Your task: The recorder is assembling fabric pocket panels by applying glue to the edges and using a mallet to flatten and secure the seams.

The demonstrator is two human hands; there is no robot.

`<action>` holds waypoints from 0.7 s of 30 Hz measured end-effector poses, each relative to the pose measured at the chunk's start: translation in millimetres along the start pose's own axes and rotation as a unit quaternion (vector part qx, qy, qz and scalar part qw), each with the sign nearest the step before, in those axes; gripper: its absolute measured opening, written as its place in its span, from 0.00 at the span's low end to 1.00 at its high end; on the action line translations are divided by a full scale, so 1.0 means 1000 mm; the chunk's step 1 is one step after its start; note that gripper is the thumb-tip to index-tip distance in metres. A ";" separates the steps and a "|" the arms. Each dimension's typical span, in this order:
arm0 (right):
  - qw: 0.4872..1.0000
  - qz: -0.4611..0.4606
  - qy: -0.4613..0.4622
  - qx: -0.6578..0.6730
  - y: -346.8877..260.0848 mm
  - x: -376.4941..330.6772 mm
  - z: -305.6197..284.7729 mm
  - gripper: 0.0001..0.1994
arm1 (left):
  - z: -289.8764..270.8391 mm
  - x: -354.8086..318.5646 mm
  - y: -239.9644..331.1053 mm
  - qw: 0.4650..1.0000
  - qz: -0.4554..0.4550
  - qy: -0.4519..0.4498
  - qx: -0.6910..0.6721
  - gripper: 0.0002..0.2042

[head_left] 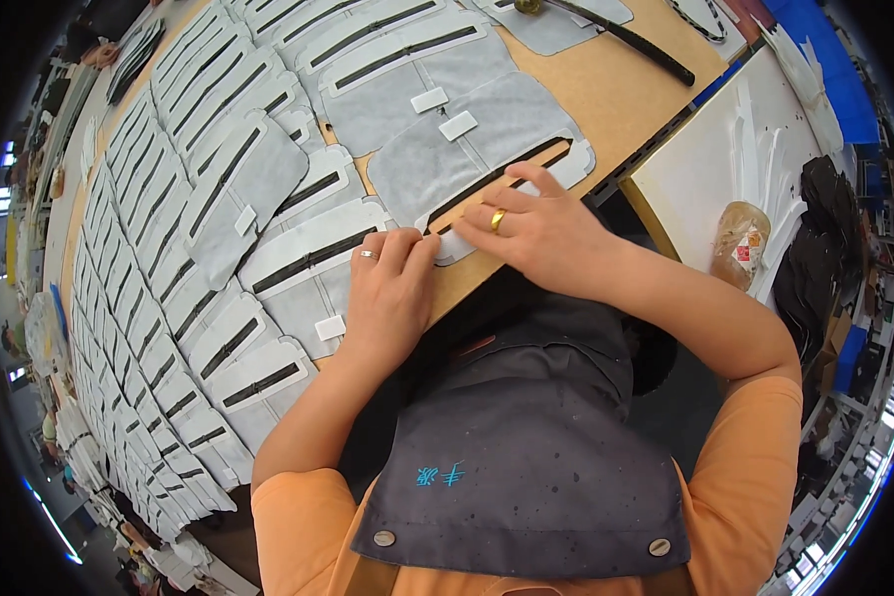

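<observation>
A grey fabric panel [417, 169] lies at the table's near edge. Its long slot has black edging and a white border, and the tan tabletop shows through the opening. At the slot's left end, my left hand [392, 288] has its fingers curled down and closed on the panel's edge. My right hand [546, 238], wearing a gold ring, bends over the slot's near side, thumb and fingers pressing the edging. Just what the fingertips pinch is partly hidden. Two small white tabs [458, 124] sit near the panel's far edge.
Overlapping rows of similar slotted panels [199, 189] cover the table to the left. A black-handled tool [626, 43] lies at the far right of the tan tabletop [606, 99]. Beyond a gap, a white table [685, 164] bears a wrapped brown roll [740, 243] and black material [815, 248].
</observation>
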State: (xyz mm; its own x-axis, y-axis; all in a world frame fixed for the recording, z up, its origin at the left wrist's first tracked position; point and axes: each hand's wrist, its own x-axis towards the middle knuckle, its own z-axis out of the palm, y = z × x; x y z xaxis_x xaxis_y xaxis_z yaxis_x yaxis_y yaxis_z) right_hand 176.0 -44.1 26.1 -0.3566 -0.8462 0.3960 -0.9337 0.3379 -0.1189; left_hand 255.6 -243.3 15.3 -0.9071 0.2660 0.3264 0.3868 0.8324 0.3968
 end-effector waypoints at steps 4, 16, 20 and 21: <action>0.991 0.081 -0.017 -0.105 0.065 -0.004 -0.028 0.14 | -0.003 -0.004 -0.001 1.000 -0.018 -0.011 0.015 0.09; 0.891 0.350 -0.068 -0.281 0.215 -0.016 -0.024 0.15 | 0.022 0.022 0.030 0.998 0.038 -0.018 -0.037 0.11; 0.896 0.355 -0.117 -0.240 0.216 -0.016 -0.032 0.13 | 0.030 0.030 0.037 0.999 0.010 -0.007 -0.048 0.11; 0.894 0.358 -0.119 -0.243 0.213 -0.017 -0.035 0.13 | 0.031 0.033 0.037 0.999 0.003 -0.015 -0.049 0.11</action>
State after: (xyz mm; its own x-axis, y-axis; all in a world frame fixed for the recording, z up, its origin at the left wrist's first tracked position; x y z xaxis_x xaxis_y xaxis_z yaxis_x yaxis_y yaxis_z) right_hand -15.8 56.3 26.3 -0.9074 -0.3860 0.1659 -0.3598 0.9178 0.1679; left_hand 234.6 -188.0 14.2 -0.9088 0.2862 0.3037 0.4052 0.7793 0.4780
